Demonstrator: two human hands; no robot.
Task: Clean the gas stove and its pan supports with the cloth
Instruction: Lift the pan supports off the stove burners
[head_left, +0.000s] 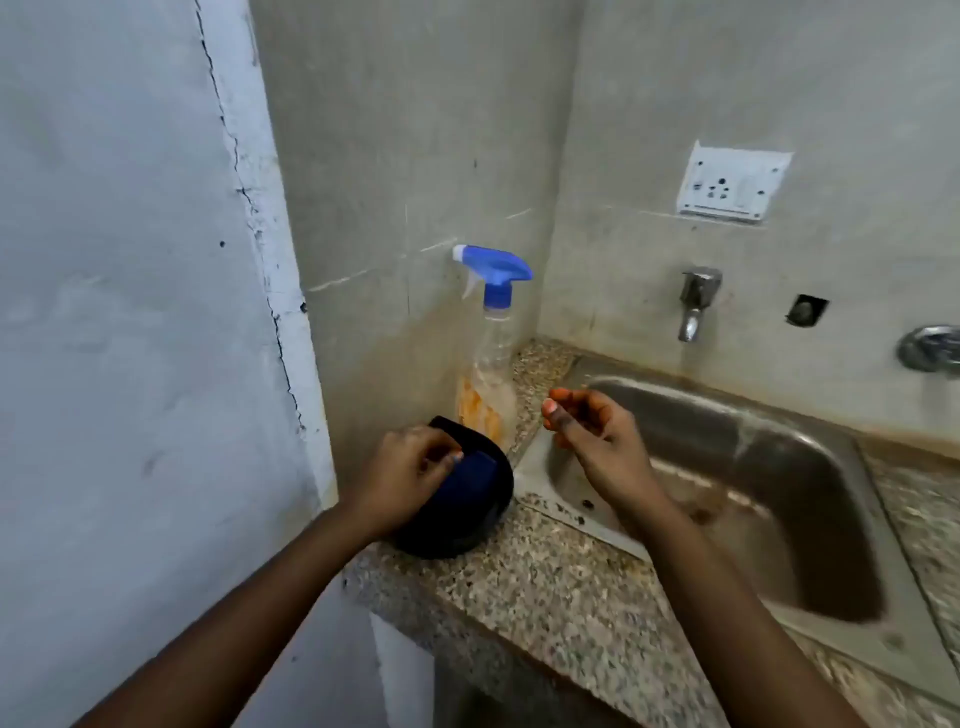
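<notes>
The granite desk (545, 587) runs from the left wall to a steel sink (810, 519) set into its right part; no gas stove or pan supports appear in view. A wall tap (693, 304) stands over the sink's rear edge, with a socket plate (727, 184) higher on the same wall. In the desk's rear left corner stands a spray bottle (491, 353), blue trigger head uppermost, placed within easy reach of both hands. Just in front of it, near the desk's left edge, sits a dark round container (467, 519) holding a blue item (470, 480), probably the cloth, though the view is too soft to confirm. The left hand (405, 470) reaches into this container, fingers curled and pinching the blue item, apparently to lift it out. The right hand (584, 428) hovers over the sink's left rim, fingers loosely curled, gripping nothing. Judged state: cleaning materials are being collected; wiping is not yet begun.
</notes>
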